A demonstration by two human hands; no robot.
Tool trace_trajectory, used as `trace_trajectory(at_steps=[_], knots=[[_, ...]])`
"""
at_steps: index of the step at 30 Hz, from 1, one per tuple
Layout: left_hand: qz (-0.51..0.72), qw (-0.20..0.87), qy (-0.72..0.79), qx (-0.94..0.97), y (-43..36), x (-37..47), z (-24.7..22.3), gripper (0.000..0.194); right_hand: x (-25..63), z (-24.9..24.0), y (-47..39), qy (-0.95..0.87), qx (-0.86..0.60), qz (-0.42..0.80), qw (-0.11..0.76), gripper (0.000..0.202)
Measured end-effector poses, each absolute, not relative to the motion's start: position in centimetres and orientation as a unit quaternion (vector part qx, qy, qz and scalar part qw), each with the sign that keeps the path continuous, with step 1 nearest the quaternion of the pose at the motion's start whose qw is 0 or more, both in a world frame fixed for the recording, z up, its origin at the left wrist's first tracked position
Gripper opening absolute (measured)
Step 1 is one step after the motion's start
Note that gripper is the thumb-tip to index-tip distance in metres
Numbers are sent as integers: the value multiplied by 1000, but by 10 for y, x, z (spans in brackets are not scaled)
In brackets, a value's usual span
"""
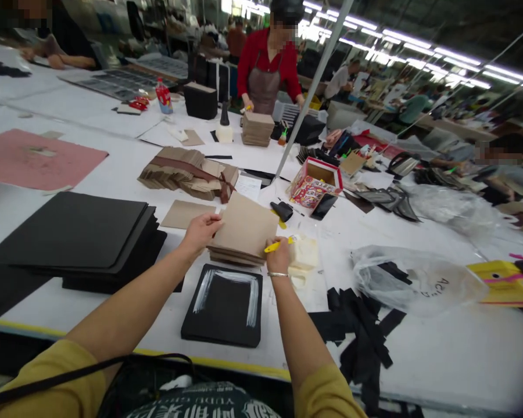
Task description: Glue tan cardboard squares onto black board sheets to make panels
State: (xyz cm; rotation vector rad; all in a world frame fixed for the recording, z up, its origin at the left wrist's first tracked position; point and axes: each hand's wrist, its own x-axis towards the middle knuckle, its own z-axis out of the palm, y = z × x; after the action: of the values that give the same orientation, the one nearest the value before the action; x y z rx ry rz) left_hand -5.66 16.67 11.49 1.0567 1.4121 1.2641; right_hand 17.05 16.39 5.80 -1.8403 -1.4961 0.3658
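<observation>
My left hand [201, 233] pinches the left edge of a tan cardboard sheet [246, 225], which tilts above a small stack of similar boards [235, 255]. My right hand [279, 256] is closed on a yellow-handled brush [272, 248], its fingers at the sheet's right corner. The brush tip points towards a cream-coloured block-shaped container [305, 253] just to the right. Nearer to me lies a stack of black rounded-corner panels [222, 302]. Wet-looking white strokes run along three sides of its top panel. One loose cardboard piece [185, 213] lies behind my left hand.
Large black sheets [70, 226] are piled at left. Behind the hands sit a tied cardboard bundle [183, 171] and a red patterned box [316, 183]. Black strips [361, 331] and a plastic bag [414, 281] lie at right. A slanting pole [311, 87] stands before a co-worker [268, 64].
</observation>
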Motion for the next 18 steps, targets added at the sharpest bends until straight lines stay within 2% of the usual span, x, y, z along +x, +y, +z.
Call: trace_trajectory(at_steps=[3,6,11,15,18], knots=[[510,549,546,375,137,-63,110,43,188,71,143,-548,-728,131,390,28],[436,568,576,394,94,-73,90,36,202,69,98,-562,-722,132,382,30],[271,486,664,499,32,-91,31,33,201,24,22,-637,-694,191,277,24],[243,409,690,546,17,-98,-2,33,194,-7,7,-646,-687,225,246,25],[237,396,703,542,19,-98,-12,31,191,-18,18,-644,-693,212,246,26]])
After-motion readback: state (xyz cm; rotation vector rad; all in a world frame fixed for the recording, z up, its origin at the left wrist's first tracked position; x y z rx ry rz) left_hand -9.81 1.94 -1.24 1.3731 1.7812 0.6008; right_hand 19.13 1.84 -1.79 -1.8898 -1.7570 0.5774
